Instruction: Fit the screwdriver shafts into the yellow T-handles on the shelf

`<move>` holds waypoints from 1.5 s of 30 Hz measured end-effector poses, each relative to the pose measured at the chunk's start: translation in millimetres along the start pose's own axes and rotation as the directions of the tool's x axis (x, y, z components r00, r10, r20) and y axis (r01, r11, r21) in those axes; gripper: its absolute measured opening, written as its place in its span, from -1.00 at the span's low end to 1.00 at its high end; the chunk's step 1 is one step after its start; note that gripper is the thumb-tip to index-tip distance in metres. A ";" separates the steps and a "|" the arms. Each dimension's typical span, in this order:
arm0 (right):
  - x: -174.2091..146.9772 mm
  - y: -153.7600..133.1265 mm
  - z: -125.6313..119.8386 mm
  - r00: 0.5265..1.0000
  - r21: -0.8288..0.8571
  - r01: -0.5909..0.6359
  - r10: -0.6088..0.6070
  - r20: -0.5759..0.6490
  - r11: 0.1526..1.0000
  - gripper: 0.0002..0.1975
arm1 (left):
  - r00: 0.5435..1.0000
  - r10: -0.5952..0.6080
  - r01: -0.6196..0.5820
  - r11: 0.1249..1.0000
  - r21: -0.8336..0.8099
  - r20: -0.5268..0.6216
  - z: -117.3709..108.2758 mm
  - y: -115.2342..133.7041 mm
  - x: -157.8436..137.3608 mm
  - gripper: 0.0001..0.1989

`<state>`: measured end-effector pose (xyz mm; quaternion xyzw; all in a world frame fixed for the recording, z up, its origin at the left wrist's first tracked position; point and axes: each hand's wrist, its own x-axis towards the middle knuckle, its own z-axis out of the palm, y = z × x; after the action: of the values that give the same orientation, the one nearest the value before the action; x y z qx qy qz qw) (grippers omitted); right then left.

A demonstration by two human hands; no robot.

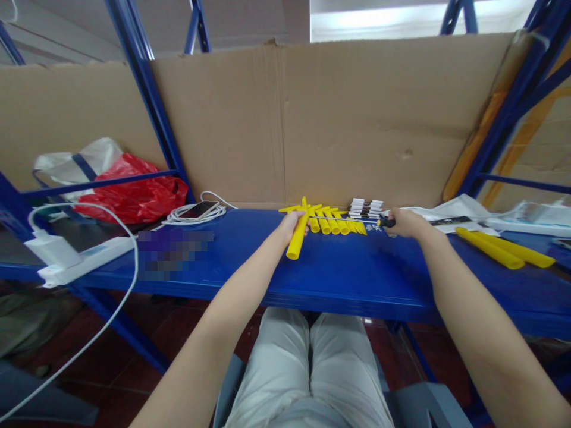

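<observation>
My left hand is closed around a yellow cross-shaped plastic piece, whose round tube end points toward me. In my right hand is a long thin screwdriver with a black handle and a yellow collar. Its shaft runs level to the left, and the tip end meets the yellow piece near its cross arms; exact contact is too small to tell. Behind the shaft, a row of similar yellow pieces lies side by side on the blue table. Small white-and-black packs are stacked behind them.
Two yellow tubes lie at the right, near white plastic bags. On the left are a phone with a coiled white cable, a white power strip and a red bag. A cardboard wall closes the back.
</observation>
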<state>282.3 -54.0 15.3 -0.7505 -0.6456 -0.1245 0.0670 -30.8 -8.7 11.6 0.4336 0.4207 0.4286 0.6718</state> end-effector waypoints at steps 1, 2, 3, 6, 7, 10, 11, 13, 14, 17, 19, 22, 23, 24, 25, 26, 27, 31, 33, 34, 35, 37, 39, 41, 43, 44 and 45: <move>0.0 -0.3 -0.6 1.000 -0.001 -0.002 0.002 0.010 1.000 -0.69 | 1.000 -0.002 0.002 1.000 -0.005 0.000 -0.1 -0.1 0.2 -0.75; 0.0 -0.9 -1.3 1.000 -0.002 -0.005 0.005 0.019 1.000 -0.69 | 1.000 -0.003 0.003 1.000 -0.007 0.001 -0.1 -0.2 0.2 -0.75; -0.2 -1.5 -2.2 1.000 0.000 -0.008 0.008 0.028 1.000 -0.70 | 1.000 -0.003 0.003 1.000 -0.005 -0.001 -0.1 -0.3 0.1 -0.75; -0.4 -3.0 -4.5 0.999 0.002 -0.006 0.006 0.042 1.000 -0.75 | 1.000 0.006 -0.006 1.000 0.011 -0.013 0.4 -0.4 -0.8 -0.75; -0.4 -3.2 -4.7 0.999 -0.003 -0.003 0.003 0.032 1.000 -0.76 | 1.000 0.009 -0.009 1.000 0.015 -0.018 0.5 -0.4 -1.0 -0.75; -0.5 -2.8 -3.7 1.000 -0.024 0.000 -0.001 -0.027 1.000 -0.79 | 1.000 0.009 -0.008 1.000 0.019 -0.014 0.5 -1.0 0.1 -0.75; -0.7 -2.5 -3.0 0.999 -0.029 0.002 -0.003 -0.051 1.000 -0.78 | 1.000 0.005 -0.005 1.000 0.017 -0.010 0.4 -1.4 0.9 -0.76; -1.3 -2.0 -1.6 0.996 -0.034 -0.007 0.004 -0.086 0.999 -0.76 | 1.000 -0.002 0.002 1.000 0.007 0.002 -0.2 -2.0 2.8 -0.77; -1.6 -1.9 -1.2 0.995 -0.034 -0.018 0.015 -0.096 0.999 -0.74 | 1.000 -0.003 0.003 1.000 0.002 0.008 -0.4 -2.2 3.5 -0.78; -2.3 -2.5 -1.1 0.996 -0.033 -0.052 0.050 -0.071 0.998 -0.70 | 1.000 0.002 -0.002 1.000 0.006 0.012 -0.6 -1.9 3.4 -0.78; -2.4 -3.4 -2.0 0.998 -0.038 -0.053 0.052 -0.034 0.998 -0.68 | 1.000 0.008 -0.008 1.000 0.018 0.005 -0.3 -1.1 1.9 -0.76; -2.2 -4.9 -4.1 0.999 -0.033 -0.036 0.035 -0.003 0.999 -0.72 | 1.000 0.012 -0.012 1.000 0.022 -0.007 0.3 -0.2 -0.4 -0.75; -2.1 -5.2 -4.8 1.000 -0.026 -0.029 0.029 0.007 0.999 -0.73 | 1.000 0.014 -0.014 1.000 0.019 -0.010 0.4 -0.1 -0.7 -0.75; -1.9 -5.4 -5.4 1.000 -0.018 -0.024 0.024 0.020 1.000 -0.74 | 1.000 0.016 -0.016 1.000 0.015 -0.012 0.4 -0.2 -0.8 -0.75; -1.8 -5.4 -5.9 0.999 -0.012 -0.019 0.019 0.030 1.000 -0.74 | 1.000 0.015 -0.015 1.000 0.012 -0.013 0.2 -0.3 -0.5 -0.75; -1.6 -5.2 -6.1 0.999 -0.009 -0.015 0.015 0.031 1.000 -0.74 | 1.000 0.013 -0.013 1.000 0.008 -0.012 0.0 -0.5 -0.1 -0.75; -1.4 -4.9 -6.1 1.000 -0.010 -0.010 0.011 0.020 1.000 -0.75 | 1.000 0.008 -0.008 1.000 0.006 -0.009 -0.3 -0.7 0.6 -0.76; -1.0 -2.8 -3.9 0.997 -0.044 0.004 -0.007 -0.083 0.999 -0.77 | 1.000 -0.005 0.005 1.000 0.003 0.001 -1.3 -1.7 3.6 -0.76; -0.9 -1.9 -2.1 0.994 -0.052 -0.007 0.001 -0.111 0.999 -0.75 | 1.000 0.002 -0.002 1.000 0.007 -0.003 -1.4 -2.0 4.2 -0.75; -0.9 -1.6 -1.3 0.993 -0.048 -0.018 0.012 -0.118 0.999 -0.72 | 1.000 0.005 -0.005 1.000 0.010 -0.002 -1.4 -1.9 4.2 -0.75; -0.9 -1.4 -0.6 0.992 -0.039 -0.029 0.024 -0.121 0.999 -0.70 | 1.000 0.007 -0.007 1.000 0.012 -0.001 -1.4 -1.8 3.9 -0.75; -0.4 -1.1 0.7 0.993 -0.016 -0.037 0.035 -0.111 0.999 -0.66 | 1.000 0.012 -0.012 1.000 0.015 0.003 -1.2 -1.4 3.0 -0.75; 0.6 -0.7 1.7 0.996 -0.005 -0.025 0.025 -0.088 1.000 -0.66 | 1.000 0.014 -0.014 1.000 0.016 -0.002 -1.1 -0.8 1.8 -0.75; 2.3 0.1 2.5 0.998 -0.012 -0.001 0.001 -0.059 1.000 -0.67 | 1.000 0.020 -0.020 1.000 0.019 -0.014 -1.1 -0.4 1.2 -0.75; 4.3 1.4 3.2 0.999 -0.020 0.027 -0.028 -0.041 0.999 -0.68 | 1.000 0.020 -0.019 1.000 0.024 -0.019 -1.1 -0.3 1.2 -0.75; 5.2 2.2 3.4 0.998 -0.020 0.041 -0.042 -0.037 0.999 -0.68 | 1.000 0.017 -0.017 0.999 0.028 -0.022 -1.1 -0.4 1.3 -0.74; 5.8 2.9 3.4 0.998 -0.017 0.053 -0.054 -0.036 0.998 -0.68 | 1.000 0.015 -0.014 0.999 0.031 -0.023 -1.2 -0.6 1.6 -0.74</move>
<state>286.3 -48.0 13.8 -0.7311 -0.6630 -0.1451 0.0694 -31.3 -7.2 10.4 0.4421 0.4319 0.4318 0.6570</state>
